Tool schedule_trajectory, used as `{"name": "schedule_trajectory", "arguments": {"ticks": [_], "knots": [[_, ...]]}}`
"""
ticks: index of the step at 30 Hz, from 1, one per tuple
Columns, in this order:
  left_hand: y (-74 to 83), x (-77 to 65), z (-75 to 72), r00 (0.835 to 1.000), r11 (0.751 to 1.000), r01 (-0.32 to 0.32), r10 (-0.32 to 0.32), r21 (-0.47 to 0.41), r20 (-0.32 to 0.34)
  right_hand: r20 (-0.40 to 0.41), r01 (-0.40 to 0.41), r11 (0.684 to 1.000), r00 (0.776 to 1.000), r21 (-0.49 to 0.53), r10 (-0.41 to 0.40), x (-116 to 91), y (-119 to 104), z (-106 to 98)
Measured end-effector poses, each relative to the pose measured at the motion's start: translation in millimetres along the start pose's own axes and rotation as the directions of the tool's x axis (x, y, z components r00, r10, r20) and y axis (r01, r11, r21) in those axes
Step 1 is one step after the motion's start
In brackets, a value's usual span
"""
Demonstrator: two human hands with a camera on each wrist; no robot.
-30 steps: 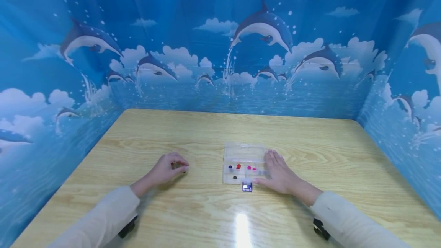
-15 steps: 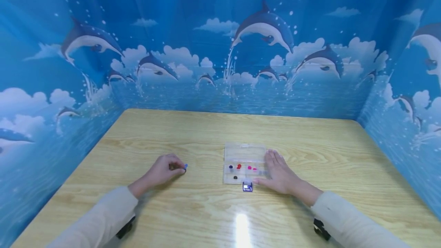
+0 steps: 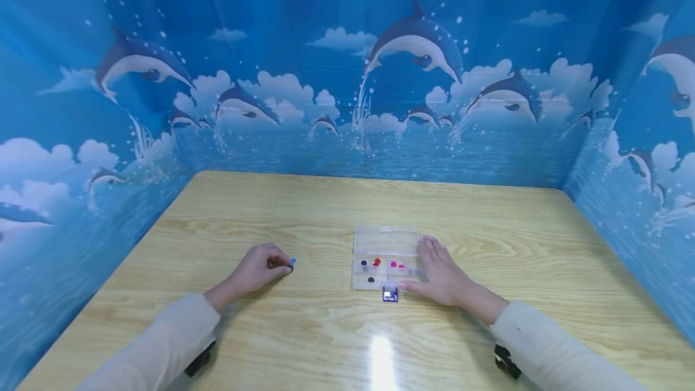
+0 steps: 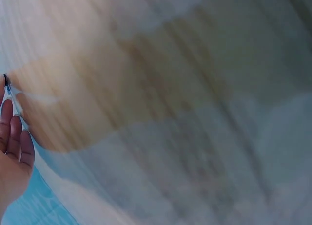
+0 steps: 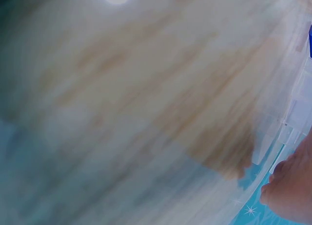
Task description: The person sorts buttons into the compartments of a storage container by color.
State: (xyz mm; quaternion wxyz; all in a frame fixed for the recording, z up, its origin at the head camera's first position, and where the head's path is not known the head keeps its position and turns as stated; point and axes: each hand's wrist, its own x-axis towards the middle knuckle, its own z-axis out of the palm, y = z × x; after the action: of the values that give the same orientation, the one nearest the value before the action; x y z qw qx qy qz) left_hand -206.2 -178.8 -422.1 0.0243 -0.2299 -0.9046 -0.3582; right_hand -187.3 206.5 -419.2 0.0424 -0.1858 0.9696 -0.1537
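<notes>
My left hand (image 3: 259,268) pinches a small blue-and-dark piece (image 3: 293,261) between thumb and forefinger, low over the table left of the box; its kind is too small to tell. In the left wrist view, a dark bit (image 4: 6,80) of it shows at the fingertips. A clear plastic compartment box (image 3: 385,241) lies with its lid folded back. Its compartments hold small dark, red and pink pieces (image 3: 393,264). Along the box's right side rests my right hand (image 3: 442,276), fingers straight, thumb toward the front edge. A small blue-purple framed piece (image 3: 390,294) sits at that front edge.
The pale wood-grain table (image 3: 304,343) carries a bright light reflection near its front. Blue curtains (image 3: 326,35) printed with dolphins stand around its back and sides. Dark straps (image 3: 505,361) show below both sleeves.
The blue part of the piece in my left fingers has come into sight, and that hand has drawn back slightly to the left. My right hand stays at the box.
</notes>
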Motion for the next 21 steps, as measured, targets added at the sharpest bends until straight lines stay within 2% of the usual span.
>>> {"name": "schedule_trajectory", "arguments": {"ticks": [21], "knots": [[-7.0,2.4,4.0,0.999,0.999,-0.015,0.016,0.043,-0.030,-0.005,0.014,1.000,1.000,-0.009,-0.014,0.2,0.0,0.6]]}}
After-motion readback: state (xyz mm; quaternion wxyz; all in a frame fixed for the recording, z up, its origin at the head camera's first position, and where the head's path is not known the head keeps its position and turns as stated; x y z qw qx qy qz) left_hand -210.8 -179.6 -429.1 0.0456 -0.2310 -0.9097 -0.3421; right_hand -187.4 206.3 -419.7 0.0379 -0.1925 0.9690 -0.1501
